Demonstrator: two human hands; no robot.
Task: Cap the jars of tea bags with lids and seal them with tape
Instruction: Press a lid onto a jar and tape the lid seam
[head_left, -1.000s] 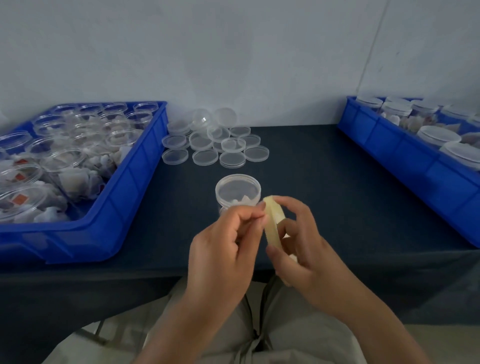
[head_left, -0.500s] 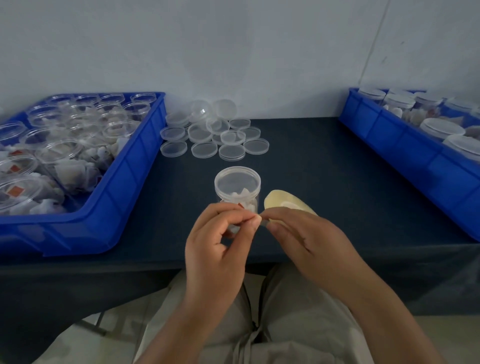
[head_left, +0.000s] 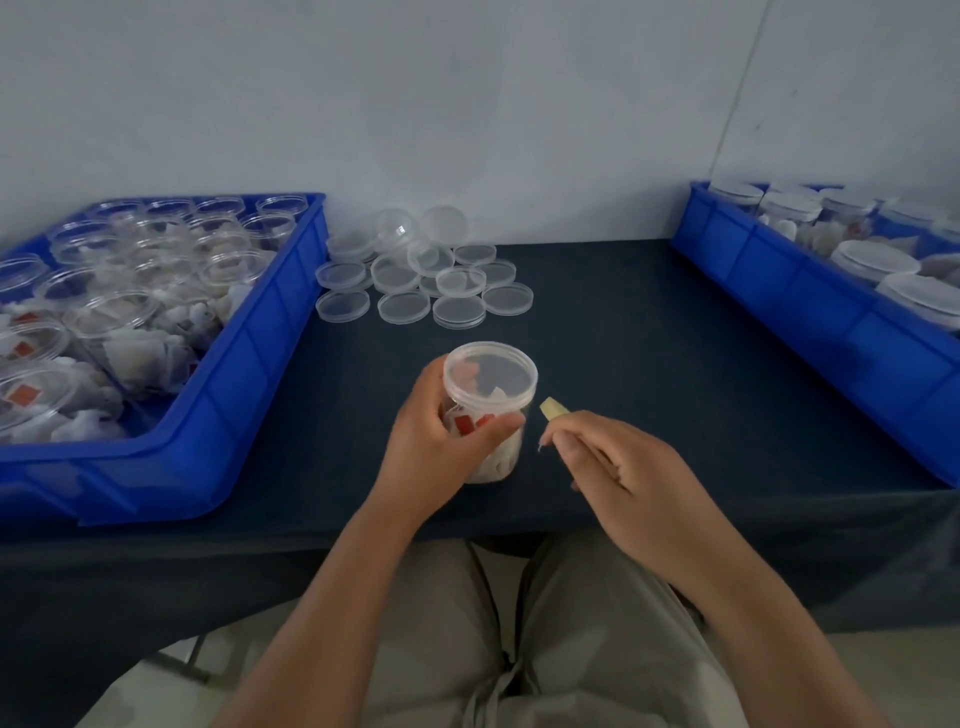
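Observation:
A clear jar of tea bags with a clear lid on top stands near the table's front edge. My left hand grips its side, thumb across the front. Just right of the jar, my right hand holds a yellowish roll of tape, of which only a small end shows past my fingers. A thin strand of tape seems to run from the roll toward the jar; I cannot tell whether it touches.
A blue bin at left holds several open jars of tea bags. Another blue bin at right holds several capped jars. Several loose clear lids lie at the back centre of the dark table.
My left hand let go of the tape end and took hold of the jar. My right hand with the tape roll moved right and now sits beside the jar.

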